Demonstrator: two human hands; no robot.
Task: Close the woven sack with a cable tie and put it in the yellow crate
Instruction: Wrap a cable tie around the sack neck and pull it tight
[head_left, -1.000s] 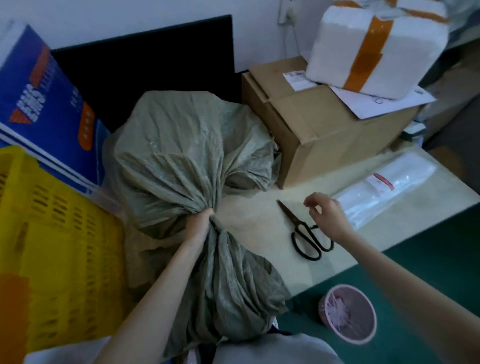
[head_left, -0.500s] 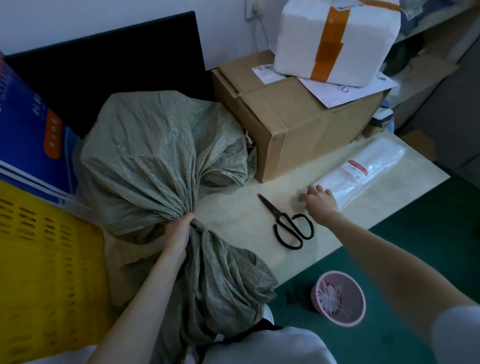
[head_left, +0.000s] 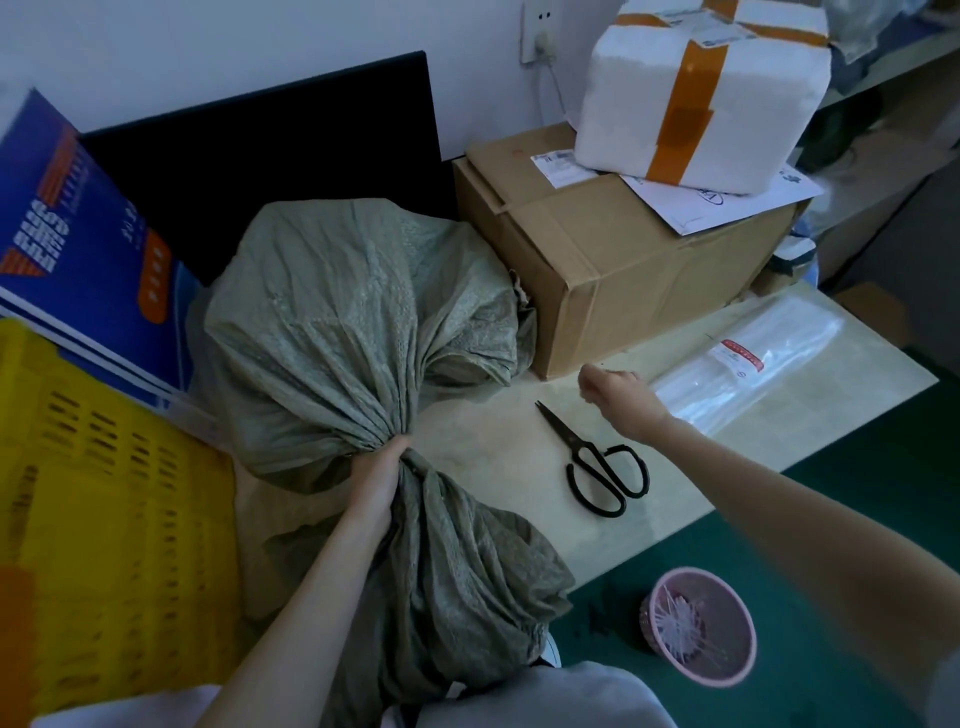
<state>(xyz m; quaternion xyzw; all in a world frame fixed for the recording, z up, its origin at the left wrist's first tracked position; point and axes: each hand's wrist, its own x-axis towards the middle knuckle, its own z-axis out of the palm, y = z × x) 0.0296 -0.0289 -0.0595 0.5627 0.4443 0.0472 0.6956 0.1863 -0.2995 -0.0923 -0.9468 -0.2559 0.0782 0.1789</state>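
Observation:
A grey-green woven sack (head_left: 353, 322) lies full on the pale table (head_left: 498, 457). My left hand (head_left: 379, 467) is clenched around its gathered neck, and the loose mouth hangs down toward my lap. My right hand (head_left: 618, 395) hovers above the table between the sack and a clear packet of cable ties (head_left: 753, 364). Its fingers are pinched on a thin pale cable tie that barely shows at the fingertips. The yellow crate (head_left: 104, 493) stands at the left, touching the sack's side.
Black scissors (head_left: 597, 467) lie on the table below my right hand. A cardboard box (head_left: 623, 270) with a white foam box (head_left: 696, 88) on top stands behind. A blue carton (head_left: 78, 249) leans at the left. A pink bin (head_left: 698, 631) sits on the green floor.
My right hand reached to the cable tie packet, then drew back to the left with its fingers pinched. The left hand has kept its grip on the sack's neck.

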